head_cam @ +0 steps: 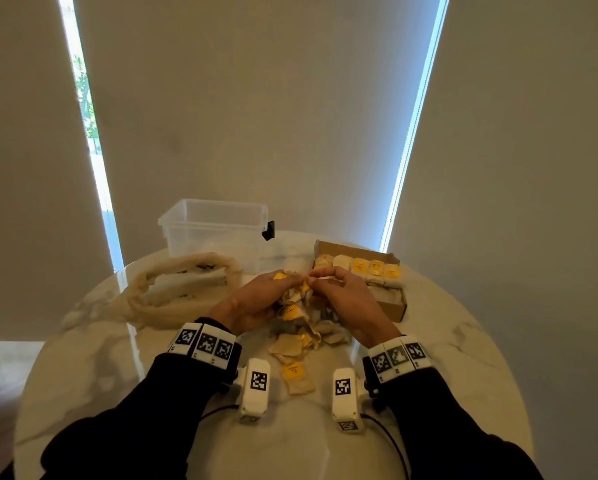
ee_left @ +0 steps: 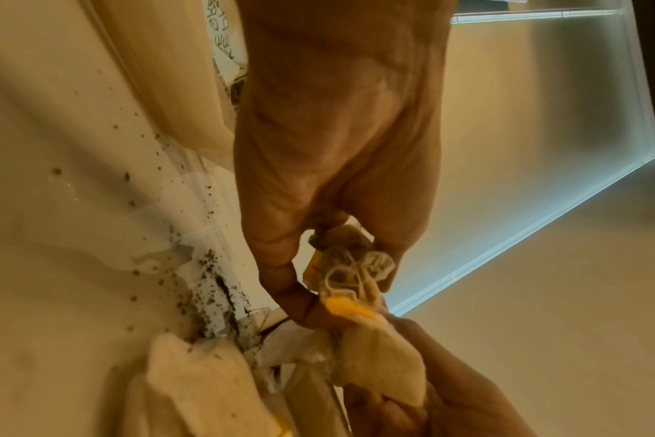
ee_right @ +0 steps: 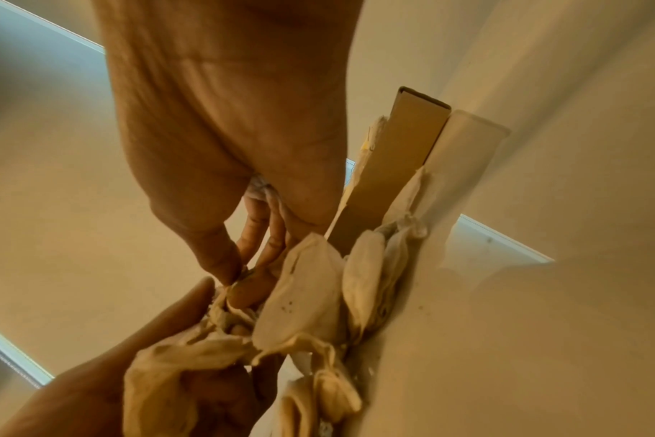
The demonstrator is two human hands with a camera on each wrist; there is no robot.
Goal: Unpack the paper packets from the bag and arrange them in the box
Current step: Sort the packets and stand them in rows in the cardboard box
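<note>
A tangled clump of paper packets (head_cam: 295,299) with yellow tags hangs between my two hands over a loose pile of packets (head_cam: 301,341) at the table's middle. My left hand (head_cam: 290,279) grips the clump from the left; its thumb and fingers (ee_left: 337,283) curl round a crumpled packet and strings. My right hand (head_cam: 315,277) pinches the clump's top with thumb and forefinger (ee_right: 236,281). The beige mesh bag (head_cam: 179,289) lies slumped to the left. The cardboard box (head_cam: 391,306) stands to the right, with a row of packets (head_cam: 359,266) along its far side.
A clear plastic tub (head_cam: 214,230) stands behind the bag at the round marble table's (head_cam: 82,375) far edge. Dark crumbs (ee_left: 214,283) are scattered on the table by the pile. One packet (head_cam: 295,375) lies apart, nearer me. Blinds hang close behind the table.
</note>
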